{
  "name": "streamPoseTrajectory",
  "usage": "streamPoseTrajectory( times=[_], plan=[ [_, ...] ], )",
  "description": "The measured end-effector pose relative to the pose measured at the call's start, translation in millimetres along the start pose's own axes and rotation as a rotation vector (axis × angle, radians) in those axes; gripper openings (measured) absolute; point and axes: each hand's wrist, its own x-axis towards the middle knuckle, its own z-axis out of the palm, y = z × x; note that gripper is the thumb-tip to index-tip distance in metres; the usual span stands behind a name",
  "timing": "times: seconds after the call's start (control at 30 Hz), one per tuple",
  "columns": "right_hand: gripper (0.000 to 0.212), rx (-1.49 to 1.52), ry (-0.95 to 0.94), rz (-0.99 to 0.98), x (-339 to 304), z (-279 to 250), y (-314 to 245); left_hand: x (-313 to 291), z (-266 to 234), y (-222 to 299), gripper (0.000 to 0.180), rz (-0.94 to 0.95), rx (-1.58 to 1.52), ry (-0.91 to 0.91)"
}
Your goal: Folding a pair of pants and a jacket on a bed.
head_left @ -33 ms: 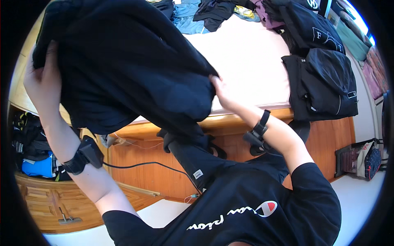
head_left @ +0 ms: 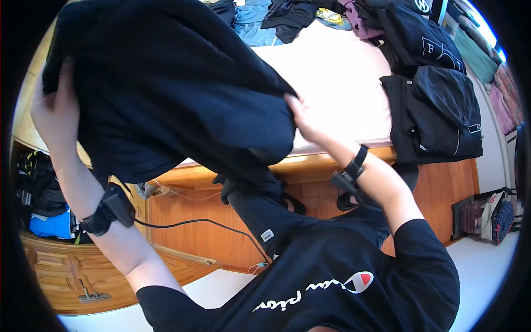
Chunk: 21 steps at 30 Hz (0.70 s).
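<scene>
A large dark navy or black garment (head_left: pixel 171 94) hangs spread between my two hands, covering the upper left of the view; its exact kind does not show. My left hand (head_left: pixel 58 105) grips its left edge, thumb on the near side and the other fingers mostly behind the cloth. At the right edge of the garment, my right hand (head_left: pixel 298 116) pinches the fabric, its fingertips partly hidden. The cloth's lower folds hang over the bed's front edge and down by my legs.
Behind the garment is a bed with a pale pink sheet (head_left: pixel 343 83). Folded black clothes (head_left: pixel 442 116) are stacked on its right; jeans (head_left: pixel 254 25) and other clothes lie along the back. An open cupboard (head_left: pixel 50 221) holds clothes at left. A black cable (head_left: pixel 193 222) runs from my left wrist strap.
My right hand has shifted slightly right, drawing the garment's right edge with it. The left hand has edged slightly left, so the cloth is stretched a little wider.
</scene>
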Motion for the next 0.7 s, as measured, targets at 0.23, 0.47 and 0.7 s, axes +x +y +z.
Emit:
streamPoseTrajectory(
  times=[0.23,0.47,0.7],
  plan=[
    [0.032,-1.157,-0.383,-0.109,15.1,-73.5,-184.1,12.8,-50.0,-91.0,0.041,-0.214,0.007,-0.079],
    [0.015,-0.793,-0.077,-0.561,71.8,-207.6,-223.9,-34.6,-7.6,-106.0,0.044,-0.674,-0.400,-0.086],
    [0.011,-1.288,-0.213,-0.670,53.8,-217.7,-264.1,-94.3,19.8,-144.1,0.042,-0.817,-0.582,-0.178]
  ],
)
